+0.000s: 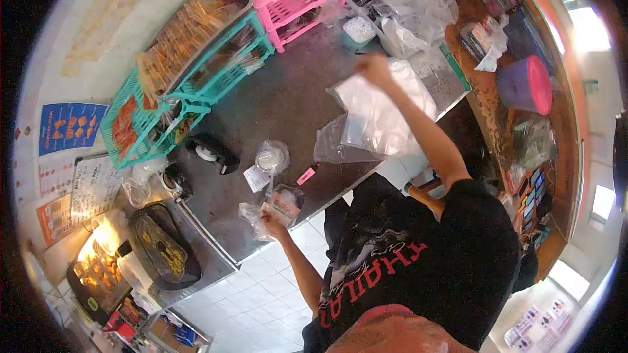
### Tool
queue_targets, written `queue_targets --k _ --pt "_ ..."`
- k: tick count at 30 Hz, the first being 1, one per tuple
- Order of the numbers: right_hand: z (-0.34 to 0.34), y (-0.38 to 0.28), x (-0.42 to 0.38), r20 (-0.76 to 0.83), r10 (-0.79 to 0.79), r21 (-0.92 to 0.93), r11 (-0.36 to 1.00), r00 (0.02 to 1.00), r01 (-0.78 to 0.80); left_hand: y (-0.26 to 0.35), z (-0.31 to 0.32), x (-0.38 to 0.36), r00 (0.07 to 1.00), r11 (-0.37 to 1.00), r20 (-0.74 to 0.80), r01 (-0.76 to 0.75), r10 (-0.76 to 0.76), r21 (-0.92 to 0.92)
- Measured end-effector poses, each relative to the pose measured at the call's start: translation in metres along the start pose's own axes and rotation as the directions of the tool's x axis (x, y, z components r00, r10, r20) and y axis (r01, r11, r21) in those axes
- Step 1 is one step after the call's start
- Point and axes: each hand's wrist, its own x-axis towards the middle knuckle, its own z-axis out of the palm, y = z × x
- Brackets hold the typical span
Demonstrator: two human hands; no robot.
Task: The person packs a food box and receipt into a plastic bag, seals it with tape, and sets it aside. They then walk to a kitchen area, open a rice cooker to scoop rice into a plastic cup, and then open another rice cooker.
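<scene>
My left hand (273,225) is closed on a clear plastic bag (285,201) with a printed label, at the counter's front edge. Just beyond that bag are a white slip of paper (256,178) and a round clear plastic tub (272,157). A pink marker (307,175) lies to the right of them. Farther out, my right hand (373,69) hovers above the upper end of a stack of clear plastic bags (386,114). Motion smears its fingers, so I cannot make out whether it holds anything.
Teal baskets (226,68) and a tray of packed food (193,26) line the back. A pink rack (307,0) and a small tub of white contents (358,31) stand farther right. A black tape dispenser (212,152) sits left of centre. A dark tray (163,248) lies at left.
</scene>
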Motion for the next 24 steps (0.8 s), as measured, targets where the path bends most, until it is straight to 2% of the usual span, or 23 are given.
queue_targets --k 1,3,5,6,7,9,12,13,14,15,18,20,21,22,23,24 --pt "-0.007 0.021 0.035 -0.110 0.145 -0.023 0.989 0.983 -0.148 0.011 -0.003 0.000 1.000 0.992 0.000 0.026 -0.026 -0.123" --pt "-0.001 0.055 0.091 -0.269 0.121 -0.048 0.989 0.956 -0.138 0.008 -0.004 0.011 0.998 0.998 0.069 0.008 -0.004 -0.061" --pt "0.004 0.065 0.116 -0.201 0.062 -0.270 0.956 0.978 -0.116 0.001 0.001 0.014 0.993 0.970 0.030 0.117 -0.113 -0.212" --pt "0.008 0.069 0.126 -0.162 0.038 -0.376 0.921 0.986 -0.098 0.007 -0.001 0.013 0.994 0.984 0.023 0.105 -0.103 -0.144" --pt "0.013 0.073 0.137 -0.149 0.197 -0.363 0.901 0.969 -0.239 0.012 -0.004 0.012 0.996 0.993 0.016 0.093 -0.092 -0.075" --pt "0.008 0.074 0.142 -0.156 0.188 -0.346 0.909 0.970 -0.232 0.043 -0.015 0.003 0.997 0.936 0.062 -0.058 0.039 0.348" --pt "-0.023 0.060 0.137 -0.110 0.169 -0.350 0.916 0.979 -0.197 0.045 -0.015 0.009 0.999 0.944 0.039 -0.033 0.022 0.328" --pt "-0.039 0.054 0.133 -0.085 0.184 -0.329 0.922 0.979 -0.202 0.035 -0.015 0.014 0.997 0.997 0.058 0.060 -0.058 -0.038" --pt "-0.049 0.053 0.130 -0.063 0.197 -0.309 0.928 0.978 -0.207 0.020 -0.014 0.019 0.987 0.904 0.105 0.154 -0.122 -0.398" --pt "-0.051 0.063 0.130 -0.091 0.151 -0.275 0.946 0.984 -0.171 0.011 -0.014 0.021 0.971 0.677 0.173 0.237 -0.162 -0.697" --pt "-0.057 0.092 0.128 -0.216 0.127 -0.185 0.968 0.968 -0.168 0.003 -0.015 0.024 0.968 0.767 0.166 0.251 -0.188 -0.590" --pt "-0.079 0.091 0.117 -0.343 0.300 0.128 0.954 0.890 -0.273 0.032 -0.023 0.015 0.971 0.767 0.171 0.235 -0.165 -0.597" --pt "-0.106 0.057 0.093 -0.260 0.397 0.581 0.792 0.880 -0.186 0.049 -0.027 0.009 0.973 0.766 0.164 0.231 -0.165 -0.600" --pt "-0.124 0.019 0.057 -0.123 0.446 0.898 0.429 0.886 -0.092 0.051 -0.028 0.008 0.954 0.717 0.230 0.296 -0.191 -0.632" --pt "-0.119 0.014 0.026 -0.109 0.354 0.959 0.283 0.929 0.005 0.049 -0.033 0.008 0.932 0.663 0.288 0.359 -0.219 -0.658" --pt "-0.109 0.002 -0.002 -0.100 0.256 0.991 0.110 0.962 0.074 0.016 -0.026 0.016 0.928 0.626 0.310 0.368 -0.205 -0.687"
